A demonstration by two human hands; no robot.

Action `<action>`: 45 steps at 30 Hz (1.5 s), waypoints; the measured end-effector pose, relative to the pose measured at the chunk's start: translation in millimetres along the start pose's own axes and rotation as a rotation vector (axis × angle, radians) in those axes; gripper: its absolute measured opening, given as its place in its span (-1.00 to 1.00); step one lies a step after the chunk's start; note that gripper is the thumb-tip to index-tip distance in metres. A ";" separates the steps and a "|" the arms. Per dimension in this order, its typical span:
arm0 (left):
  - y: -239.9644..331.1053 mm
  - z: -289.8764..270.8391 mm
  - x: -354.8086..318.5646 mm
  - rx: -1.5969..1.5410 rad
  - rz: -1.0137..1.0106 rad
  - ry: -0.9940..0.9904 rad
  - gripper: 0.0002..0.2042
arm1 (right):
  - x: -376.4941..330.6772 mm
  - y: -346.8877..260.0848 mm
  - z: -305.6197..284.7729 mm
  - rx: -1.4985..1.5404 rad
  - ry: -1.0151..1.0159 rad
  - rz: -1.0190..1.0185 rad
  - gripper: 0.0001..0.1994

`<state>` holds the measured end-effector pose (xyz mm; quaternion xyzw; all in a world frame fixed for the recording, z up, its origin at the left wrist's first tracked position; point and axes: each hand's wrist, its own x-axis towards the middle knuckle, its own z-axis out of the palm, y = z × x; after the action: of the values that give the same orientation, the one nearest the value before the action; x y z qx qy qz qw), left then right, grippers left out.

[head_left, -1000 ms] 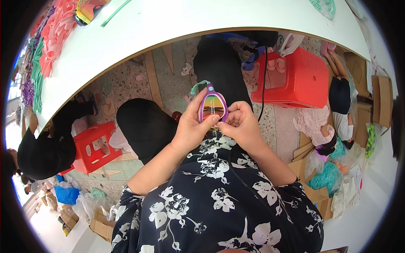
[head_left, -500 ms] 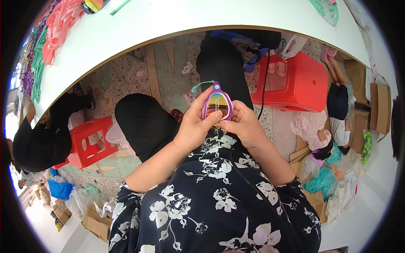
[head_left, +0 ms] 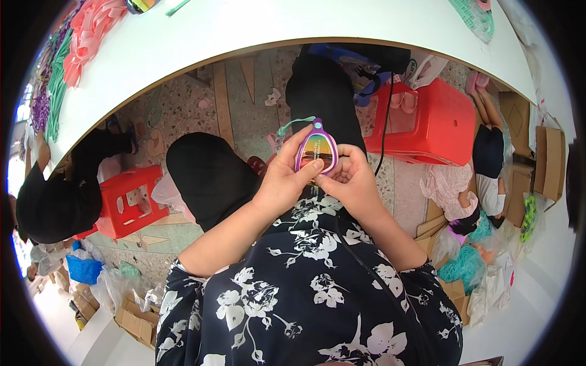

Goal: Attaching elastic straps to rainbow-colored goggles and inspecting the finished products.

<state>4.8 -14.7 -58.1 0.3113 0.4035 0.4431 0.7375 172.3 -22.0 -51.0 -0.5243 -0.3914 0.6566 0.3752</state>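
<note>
Both hands hold a pair of swim goggles above my lap; they have a purple frame and a mirrored yellow-orange lens [head_left: 318, 145]. My left hand [head_left: 284, 178] grips the near-left side, its thumb lying across the lower part of the lens. At the lower right edge, my right hand [head_left: 352, 181] pinches the frame between thumb and curled fingers. A thin teal cord or strap [head_left: 297, 123] runs from the top of the frame toward the left, past my left fingers. The far side of the goggles is hidden by the hands.
Ahead stands a white table [head_left: 256, 21] with pink straps [head_left: 91, 36] and green straps [head_left: 58, 91] at its left. Red stools [head_left: 439, 125] stand on both sides. Another person in black [head_left: 58, 204] sits at the left. Two people [head_left: 455, 189] are at the right, near cardboard boxes [head_left: 551, 160].
The goggles have tilted slightly, with more of the lens showing. My right fingers have shifted a little at its edge; both hands keep their hold.
</note>
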 end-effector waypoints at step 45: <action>5.3 1.0 5.3 0.247 0.012 0.015 -0.44 | -7.0 1.9 -2.1 -0.482 0.056 -0.541 -0.52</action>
<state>5.0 -7.8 -55.0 0.3988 0.4584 0.3969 0.6879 175.4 -28.8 -50.2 -0.4928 -0.6491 0.4080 0.4116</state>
